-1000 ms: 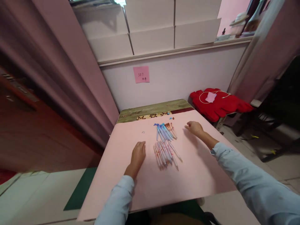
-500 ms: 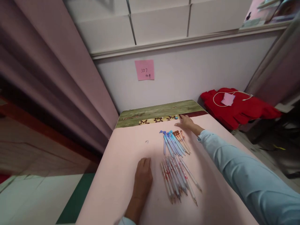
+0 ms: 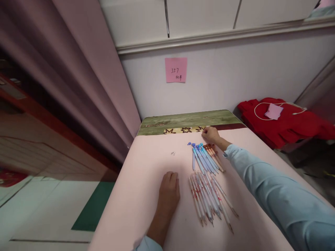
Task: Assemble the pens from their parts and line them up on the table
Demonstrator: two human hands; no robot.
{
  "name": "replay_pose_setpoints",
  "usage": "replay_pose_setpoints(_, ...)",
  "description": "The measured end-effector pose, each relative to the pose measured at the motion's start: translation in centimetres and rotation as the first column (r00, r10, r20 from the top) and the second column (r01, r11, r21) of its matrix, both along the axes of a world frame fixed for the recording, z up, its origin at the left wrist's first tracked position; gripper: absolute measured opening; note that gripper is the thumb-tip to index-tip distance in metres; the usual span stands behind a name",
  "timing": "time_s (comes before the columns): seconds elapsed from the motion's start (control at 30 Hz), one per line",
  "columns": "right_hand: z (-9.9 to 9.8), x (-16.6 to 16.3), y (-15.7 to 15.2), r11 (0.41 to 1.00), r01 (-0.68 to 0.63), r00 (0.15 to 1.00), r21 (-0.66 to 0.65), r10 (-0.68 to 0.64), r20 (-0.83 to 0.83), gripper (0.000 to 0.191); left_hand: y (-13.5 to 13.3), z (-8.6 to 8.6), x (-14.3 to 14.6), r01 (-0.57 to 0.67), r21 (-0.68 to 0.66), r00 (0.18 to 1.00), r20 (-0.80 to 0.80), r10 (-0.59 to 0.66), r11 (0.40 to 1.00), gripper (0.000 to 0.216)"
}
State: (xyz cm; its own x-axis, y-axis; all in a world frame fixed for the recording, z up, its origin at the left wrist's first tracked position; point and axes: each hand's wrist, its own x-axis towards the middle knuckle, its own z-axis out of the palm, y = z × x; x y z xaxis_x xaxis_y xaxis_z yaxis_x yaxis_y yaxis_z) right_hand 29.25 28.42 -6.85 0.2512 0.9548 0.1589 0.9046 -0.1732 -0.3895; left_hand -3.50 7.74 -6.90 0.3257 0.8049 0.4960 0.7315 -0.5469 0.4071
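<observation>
On the pink table top (image 3: 141, 195) lie two bunches of pens: a far bunch with blue and brown caps (image 3: 205, 157) and a near bunch of white pens with red print (image 3: 209, 198). My left hand (image 3: 169, 190) rests flat, palm down, just left of the near bunch, fingers together and stretched out. My right hand (image 3: 211, 135) reaches to the far edge of the pink sheet, right behind the far bunch, with its fingers curled down in a pinch. What they pinch is too small to make out.
A green patterned strip of table (image 3: 183, 120) shows beyond the pink sheet. A pink sticky note (image 3: 176, 69) hangs on the white wall. A red cloth with a white cord (image 3: 282, 120) lies at the right. A curtain (image 3: 86, 69) hangs at the left. A tiny speck (image 3: 172, 153) lies mid-table.
My right hand has gone from the right of the far bunch to the sheet's far edge and curled there. The view has dropped closer to the table; my left hand stays flat.
</observation>
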Motion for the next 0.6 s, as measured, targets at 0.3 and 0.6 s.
replay_pose_setpoints(0.3, 3.9, -6.5, -2.9, 0.981, -0.183, 0.978, 0.065, 0.188, -0.089, 0.018, 0.1, -0.3, 0.0, 0.001, -0.003, 1.000, 0.011, -0.001, 1.000, 0.018)
replay_pose_setpoints(0.6, 3.1, -15.5, -8.7, 0.850, -0.521, 0.841, 0.074, 0.527, -0.124, 0.016, -0.2, 0.0, 0.0, 0.007, -0.019, 1.000, 0.015, -0.006, 1.000, 0.017)
